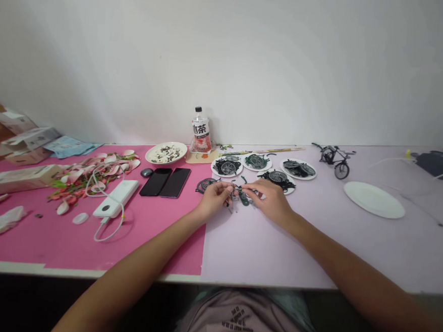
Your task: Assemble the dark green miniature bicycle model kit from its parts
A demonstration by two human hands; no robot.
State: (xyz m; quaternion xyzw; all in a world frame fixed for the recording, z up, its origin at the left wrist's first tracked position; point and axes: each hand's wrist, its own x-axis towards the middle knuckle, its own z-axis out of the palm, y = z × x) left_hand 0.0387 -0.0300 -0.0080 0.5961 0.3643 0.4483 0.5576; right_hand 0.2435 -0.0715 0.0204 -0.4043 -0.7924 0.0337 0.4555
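Both hands meet above the table, just in front of the plates of parts. With fingers pinched, my left hand (216, 198) grips a dark model bicycle part; a small spoked wheel (204, 185) shows beside it. My right hand (270, 200) pinches at the same spot, its thumb and forefinger closed on a small piece too tiny to name. Dark green parts (245, 199) lie under and between the fingers. Behind them, a plate (226, 175) bears black spoked wheels, and another plate (291, 190) with wheels and black pieces is partly hidden by my right hand.
An assembled model bicycle (334, 160) stands back right, behind a white plate (374, 199). Left are two phones (165, 182), a mouse (146, 172), a power bank (116, 199) with cable and pink petals (88, 174). A bottle (201, 131) and a bowl (166, 153) stand near the wall.
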